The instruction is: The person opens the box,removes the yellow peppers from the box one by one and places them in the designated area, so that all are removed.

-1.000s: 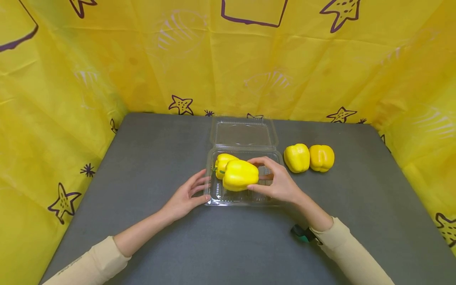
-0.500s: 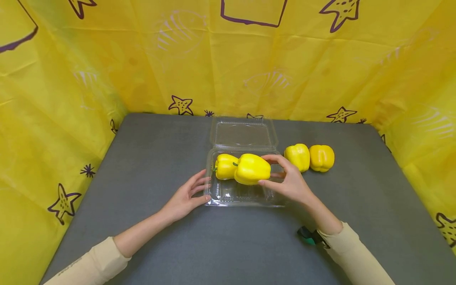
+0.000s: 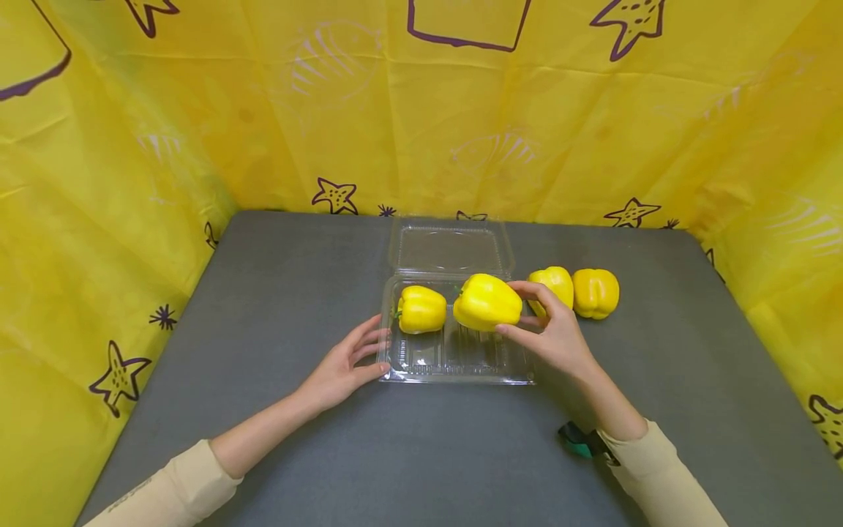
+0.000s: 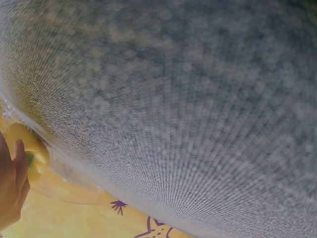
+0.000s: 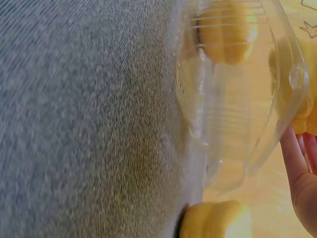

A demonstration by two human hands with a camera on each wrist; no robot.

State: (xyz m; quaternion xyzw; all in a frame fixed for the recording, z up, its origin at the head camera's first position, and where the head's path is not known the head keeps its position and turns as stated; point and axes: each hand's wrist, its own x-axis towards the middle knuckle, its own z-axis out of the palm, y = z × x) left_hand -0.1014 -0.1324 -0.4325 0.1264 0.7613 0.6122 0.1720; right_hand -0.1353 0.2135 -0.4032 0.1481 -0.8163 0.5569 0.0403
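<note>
A clear plastic clamshell container [image 3: 421, 359] lies with its lid [image 3: 451, 249] folded back, away from me. In its left part one yellow bell pepper [image 3: 421, 309] rests on its side, green stem toward the left. My right hand [image 3: 556, 333] grips another yellow bell pepper [image 3: 487, 302] between thumb and fingers, above the container's right part. My left hand [image 3: 339, 366] touches the container's left side with spread, fairly straight fingers, the thumb at its near corner. In the right wrist view, the held pepper [image 5: 302, 116] shows partly behind the container's wall.
To the container's right, two more bell peppers sit side by side: a yellow one [image 3: 556, 282], partly covered by the right fingers, and a deeper yellow one [image 3: 596, 293]. The dark grey table [image 3: 421, 454] is backed by a yellow patterned cloth [image 3: 421, 132].
My right hand has carried its pepper right and slightly away from me, off the front of the pepper in the container. The left hand has stayed in place.
</note>
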